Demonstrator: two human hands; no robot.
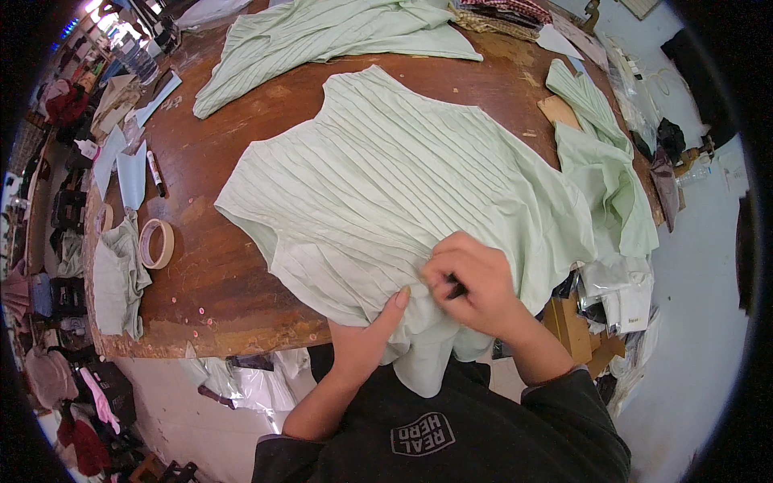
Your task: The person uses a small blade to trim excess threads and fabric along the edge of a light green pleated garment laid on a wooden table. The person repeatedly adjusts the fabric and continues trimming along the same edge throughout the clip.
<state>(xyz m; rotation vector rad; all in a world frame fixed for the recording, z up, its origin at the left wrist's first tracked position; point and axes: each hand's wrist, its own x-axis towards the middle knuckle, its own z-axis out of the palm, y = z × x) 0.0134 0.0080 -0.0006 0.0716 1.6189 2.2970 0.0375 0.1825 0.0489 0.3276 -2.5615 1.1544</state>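
A pale green pleated garment piece [403, 161] lies spread on the brown wooden table, its near edge hanging over the front. My left hand [366, 338] grips that near edge, thumb on top and the other fingers hidden under the cloth. Just to the right, my right hand [475, 282] is closed above the cloth. A small black thing [456, 286] shows between its fingers; most of it is covered, so its kind is unclear.
Another pale green pleated piece [322, 36] lies at the far side, and more green cloth [600, 161] drapes at the right. Masking tape [156, 244], a marker [155, 173], folded grey-green cloth [121, 278] and several small pink buttons [201, 311] are on the left. Checked cloth [503, 16] is stacked far right.
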